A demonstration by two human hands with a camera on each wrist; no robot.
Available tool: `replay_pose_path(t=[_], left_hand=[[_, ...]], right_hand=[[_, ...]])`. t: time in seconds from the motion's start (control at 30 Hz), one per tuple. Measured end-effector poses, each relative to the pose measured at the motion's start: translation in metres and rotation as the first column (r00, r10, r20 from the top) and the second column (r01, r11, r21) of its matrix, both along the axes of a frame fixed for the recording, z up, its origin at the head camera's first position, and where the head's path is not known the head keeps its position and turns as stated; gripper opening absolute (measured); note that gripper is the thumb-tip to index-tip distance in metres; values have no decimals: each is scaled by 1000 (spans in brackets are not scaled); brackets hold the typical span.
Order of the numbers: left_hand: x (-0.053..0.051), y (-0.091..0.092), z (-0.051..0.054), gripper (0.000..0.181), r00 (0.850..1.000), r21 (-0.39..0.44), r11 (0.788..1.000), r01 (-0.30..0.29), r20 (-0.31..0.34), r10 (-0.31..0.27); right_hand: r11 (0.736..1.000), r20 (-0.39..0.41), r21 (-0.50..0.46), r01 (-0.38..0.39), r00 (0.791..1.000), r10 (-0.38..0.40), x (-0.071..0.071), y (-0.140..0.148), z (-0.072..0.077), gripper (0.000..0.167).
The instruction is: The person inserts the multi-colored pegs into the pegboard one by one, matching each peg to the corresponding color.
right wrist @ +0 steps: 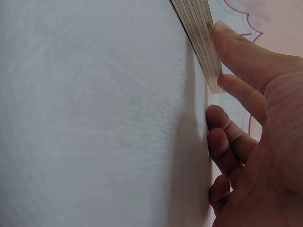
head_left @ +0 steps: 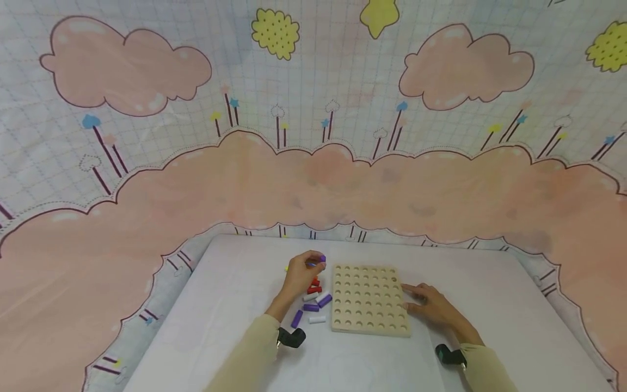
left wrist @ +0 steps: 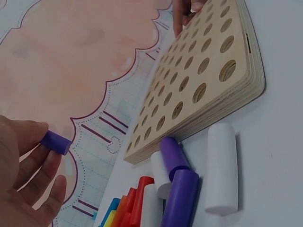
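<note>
My left hand (head_left: 300,276) pinches a purple peg (head_left: 323,259) between thumb and fingers, left of the board's far corner; the left wrist view shows that peg (left wrist: 56,142) held clear of the other pegs. The square wooden board (head_left: 370,300) lies flat, with rows of round holes. At its right edge my right hand (head_left: 433,307) touches the side with thumb and index finger; in the right wrist view the hand (right wrist: 265,118) has its other fingers loosely bent against the table beside the board's layered edge (right wrist: 201,42).
Between my left hand and the board lie several pegs: purple (left wrist: 181,198), white (left wrist: 222,168), red (left wrist: 142,196), with orange, yellow and blue ones farther off. The white table (head_left: 245,256) meets a patterned cloth backdrop (head_left: 343,185).
</note>
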State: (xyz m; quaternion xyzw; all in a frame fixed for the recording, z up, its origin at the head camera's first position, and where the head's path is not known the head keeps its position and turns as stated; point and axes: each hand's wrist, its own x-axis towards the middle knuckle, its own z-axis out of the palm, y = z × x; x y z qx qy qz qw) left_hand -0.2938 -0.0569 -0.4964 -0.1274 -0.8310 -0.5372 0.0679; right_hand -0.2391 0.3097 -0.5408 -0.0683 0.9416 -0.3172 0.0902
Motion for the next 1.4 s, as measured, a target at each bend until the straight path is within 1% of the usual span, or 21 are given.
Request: replay_pose_path(t=[0.03,0.27,0.33,0.5,0.67,0.77,0.9,1.0,1.1,1.3,1.4], left_hand=[[-1,2,-1,20,1000,7,1000,-1,8,1],[-8,14,-8,22,1000,24,999,-24,-1,24],[-11,16,-10,21,1000,35,999,-21,-5,21],[-16,22,-16,19,1000,53,998,-13,9,13],[-21,27,-20,18,999,60,998,-16,43,13],[-23,30,-22,18,998,39,999,-31,60,29],[-25,34,-24,19,994,17,999,-43,103,41],[-29,36,-28,19,990,18,999,-40,134,37],[-31,40,-31,20,990,22,999,-23,140,20],[-29,49,-32,20,990,27,1000,-7,140,4],[-28,53,-32,20,988,29,1000,4,153,-9]], right_hand=[[1000,3,-1,2,1000,-2,0,0,-1,63],[1000,-1,7,0,1000,0,2,3,-3,63],[1000,-4,5,1,1000,-1,2,3,-2,62],[1000,-14,6,-4,1000,4,3,4,-1,62],[1000,-25,1,-9,1000,9,4,3,1,61],[1000,-35,1,-12,999,12,4,3,1,60],[1000,-41,6,-11,999,11,5,2,1,60],[1000,-39,1,-6,999,6,5,2,1,62],[1000,-38,-6,-2,999,1,6,2,0,62],[1000,-18,0,14,1000,-14,9,-1,2,62],[1000,-22,10,14,1000,-14,9,-2,1,62]])
